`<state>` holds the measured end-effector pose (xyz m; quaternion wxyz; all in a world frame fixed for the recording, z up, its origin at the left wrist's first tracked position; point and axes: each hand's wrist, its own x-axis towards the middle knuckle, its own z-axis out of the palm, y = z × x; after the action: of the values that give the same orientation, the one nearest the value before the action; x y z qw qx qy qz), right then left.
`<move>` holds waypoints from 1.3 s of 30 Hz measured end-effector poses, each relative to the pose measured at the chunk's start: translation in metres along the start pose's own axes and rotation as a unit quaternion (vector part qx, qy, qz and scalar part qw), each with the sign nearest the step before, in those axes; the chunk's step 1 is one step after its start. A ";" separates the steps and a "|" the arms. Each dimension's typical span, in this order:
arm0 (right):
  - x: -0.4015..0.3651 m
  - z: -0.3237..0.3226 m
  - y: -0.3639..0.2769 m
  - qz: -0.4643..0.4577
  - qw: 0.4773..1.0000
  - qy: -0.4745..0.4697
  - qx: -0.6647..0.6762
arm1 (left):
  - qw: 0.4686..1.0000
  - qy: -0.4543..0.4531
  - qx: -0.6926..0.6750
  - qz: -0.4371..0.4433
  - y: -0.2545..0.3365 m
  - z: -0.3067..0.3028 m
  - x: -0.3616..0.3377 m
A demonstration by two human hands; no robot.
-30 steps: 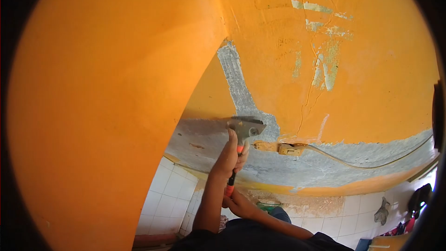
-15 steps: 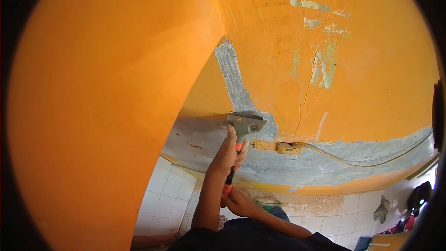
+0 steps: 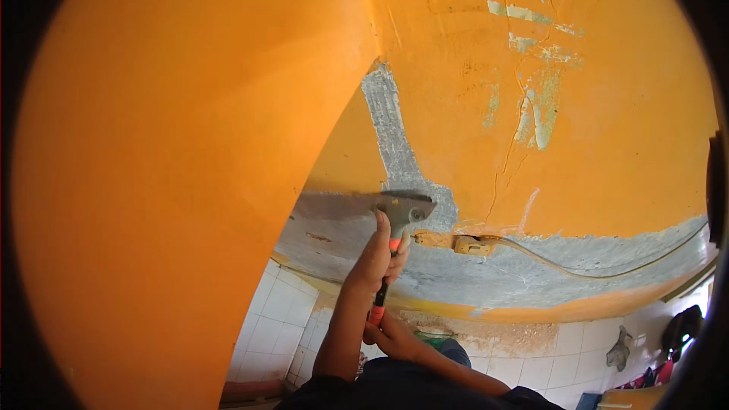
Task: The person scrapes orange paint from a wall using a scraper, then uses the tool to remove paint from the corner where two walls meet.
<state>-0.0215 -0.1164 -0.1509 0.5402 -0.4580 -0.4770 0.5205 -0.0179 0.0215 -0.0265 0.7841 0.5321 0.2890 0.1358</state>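
Observation:
My left hand (image 3: 380,258) is wrapped round the upper handle of a long-handled scraper (image 3: 405,211), its thumb lying up near the head. Lower down, my right hand (image 3: 389,335) grips the red-and-black handle near its end. The scraper's wide metal blade is against or very close to the wall, over the lower part of a grey stripped patch (image 3: 392,133). Orange paint (image 3: 630,129) surrounds this patch. The fingers of my right hand are partly hidden by the handle and my left forearm.
To the right of the blade, a small socket box (image 3: 474,244) sits on the wall, with a cable (image 3: 566,264) running right. An orange wall face (image 3: 167,182) juts out at left. White tiles (image 3: 524,368) line the wall below. A grey bag (image 3: 619,351) hangs at lower right.
The scraper blade has slid slightly down over the grey patch, both hands moving with it. The view has shifted a little, so the wall appears further right. Both grips are unchanged.

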 end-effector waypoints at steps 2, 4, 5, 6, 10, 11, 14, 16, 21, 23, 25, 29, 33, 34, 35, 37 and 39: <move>0.008 -0.004 -0.015 -0.023 1.000 -0.007 0.005 | 1.000 -0.009 0.018 0.012 0.018 0.006 -0.004; 0.005 -0.002 -0.006 -0.025 1.000 -0.004 -0.003 | 0.999 -0.015 0.041 0.024 0.018 0.008 -0.007; 0.008 -0.002 -0.002 -0.030 0.999 0.000 -0.010 | 0.999 -0.011 0.032 0.018 0.009 0.004 -0.003; 0.010 -0.003 0.000 -0.035 0.999 0.002 -0.008 | 1.000 -0.007 0.019 0.008 0.004 0.003 -0.002; 0.007 -0.007 -0.015 -0.032 0.999 -0.014 -0.019 | 0.998 -0.007 0.045 0.035 0.023 0.014 -0.009; 0.009 -0.007 -0.022 -0.039 0.999 -0.015 -0.032 | 0.998 -0.007 0.042 0.035 0.021 0.014 -0.008; 0.006 -0.008 -0.009 -0.009 0.999 0.007 -0.044 | 0.999 -0.023 0.027 0.035 0.013 0.008 -0.003; 0.004 -0.011 -0.001 -0.002 1.000 -0.009 -0.030 | 0.999 -0.022 0.017 0.028 0.005 0.008 -0.003; 0.005 -0.013 -0.013 -0.022 0.998 -0.036 -0.038 | 0.999 -0.017 0.027 0.030 0.017 0.010 -0.006; 0.001 -0.014 -0.006 -0.001 0.998 -0.015 -0.067 | 1.000 -0.005 -0.005 0.026 0.002 0.004 0.001; -0.003 -0.015 -0.008 0.005 0.998 -0.017 -0.064 | 0.999 0.020 -0.013 0.022 0.001 0.007 0.000; -0.004 -0.012 -0.030 0.032 0.998 -0.006 -0.044 | 0.998 0.018 -0.005 0.057 0.017 0.013 -0.004; -0.010 -0.014 -0.014 0.026 0.998 0.014 -0.063 | 0.990 0.031 -0.063 0.124 -0.002 0.012 -0.002; -0.012 -0.016 -0.012 0.030 0.997 0.014 -0.070 | 0.990 0.030 -0.064 0.124 -0.003 0.012 0.000; -0.013 -0.017 -0.014 0.034 0.996 0.014 -0.078 | 0.991 0.014 -0.064 0.119 0.004 0.014 -0.002; -0.009 -0.015 -0.029 0.037 0.997 0.000 -0.064 | 0.991 0.000 -0.067 0.112 0.013 0.016 -0.005; -0.009 -0.014 -0.030 0.037 0.998 -0.011 -0.049 | 0.995 0.005 -0.024 0.099 0.019 0.017 -0.007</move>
<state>-0.0042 -0.1264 -0.1230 0.4922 -0.4952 -0.4910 0.5210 -0.0114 0.0131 -0.0027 0.7782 0.5382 0.2350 0.2225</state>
